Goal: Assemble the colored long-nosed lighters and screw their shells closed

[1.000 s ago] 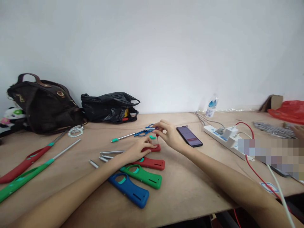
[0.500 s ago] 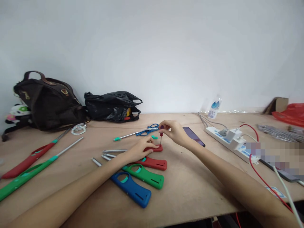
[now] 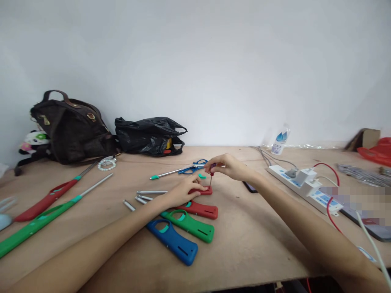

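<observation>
My left hand (image 3: pixel 183 191) lies curled over a red lighter handle shell (image 3: pixel 204 190) and presses it to the table. My right hand (image 3: pixel 228 167) pinches the top of a small red-handled screwdriver (image 3: pixel 211 174), which stands upright with its tip on that shell. Close in front lie three more handle shells, one red (image 3: pixel 200 209), one green (image 3: pixel 191 224) and one blue (image 3: pixel 174 242). A few bare metal tubes (image 3: pixel 146 195) sit to their left. Behind my hands a blue lighter frame with its tube (image 3: pixel 180 171) rests on the table.
Assembled red (image 3: pixel 50 199) and green (image 3: pixel 36 224) long lighters lie at left. A brown bag (image 3: pixel 73 128) and a black plastic bag (image 3: pixel 149 136) stand against the wall. A power strip (image 3: pixel 305 185) with red wire, a bottle (image 3: pixel 280 140) and a phone (image 3: pixel 250 187) are at right.
The view has swung leftward, so everything has drifted right in frame. My right forearm now covers most of the phone. Both hands stay on the red shell and screwdriver.
</observation>
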Tool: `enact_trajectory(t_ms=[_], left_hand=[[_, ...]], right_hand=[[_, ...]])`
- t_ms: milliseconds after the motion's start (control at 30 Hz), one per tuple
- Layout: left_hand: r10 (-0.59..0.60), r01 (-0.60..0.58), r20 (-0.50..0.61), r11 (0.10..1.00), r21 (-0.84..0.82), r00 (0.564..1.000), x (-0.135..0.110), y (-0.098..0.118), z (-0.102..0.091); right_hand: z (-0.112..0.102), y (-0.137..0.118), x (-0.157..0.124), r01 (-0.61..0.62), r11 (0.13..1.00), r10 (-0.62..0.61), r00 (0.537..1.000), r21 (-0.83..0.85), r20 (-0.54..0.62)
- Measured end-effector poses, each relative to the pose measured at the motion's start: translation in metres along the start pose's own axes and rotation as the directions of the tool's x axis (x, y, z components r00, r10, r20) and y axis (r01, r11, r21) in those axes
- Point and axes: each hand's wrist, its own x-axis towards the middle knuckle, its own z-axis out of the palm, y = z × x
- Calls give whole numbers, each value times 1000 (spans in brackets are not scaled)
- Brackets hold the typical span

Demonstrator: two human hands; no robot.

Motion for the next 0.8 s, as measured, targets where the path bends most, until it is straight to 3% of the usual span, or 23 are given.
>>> enact_trajectory(t_ms=[100,200,400,500,600,700,800], left_hand=[[-16,16,6,1000,-8,1000,0,0,0],[-22,22,6,1000,-17,1000,0,-1,1],[-26,26,3,999,-18,1000,0,-1,2],[-19,19,5,1000,-11,1000,0,-1,1],[-5,5,0,1000,-6,1000,0,-2,1],[-14,14,-6,1000,-7,1000,-1,-2,1],[-23,22,-5,1000,-15,1000,-1,-2,2]], right_hand=[[4,10,-1,-24,998,32,992,62,-121],[15,20,-3,-30,999,35,963,20,-268],[43,22,-12,-85,977,-29,854,-194,-520],[46,21,-15,-22,969,-109,858,-247,-503],[37,19,-15,71,972,-155,910,-224,-385],[25,18,-14,91,991,-114,955,-96,-274],[23,20,-15,42,998,-55,951,-49,-304]])
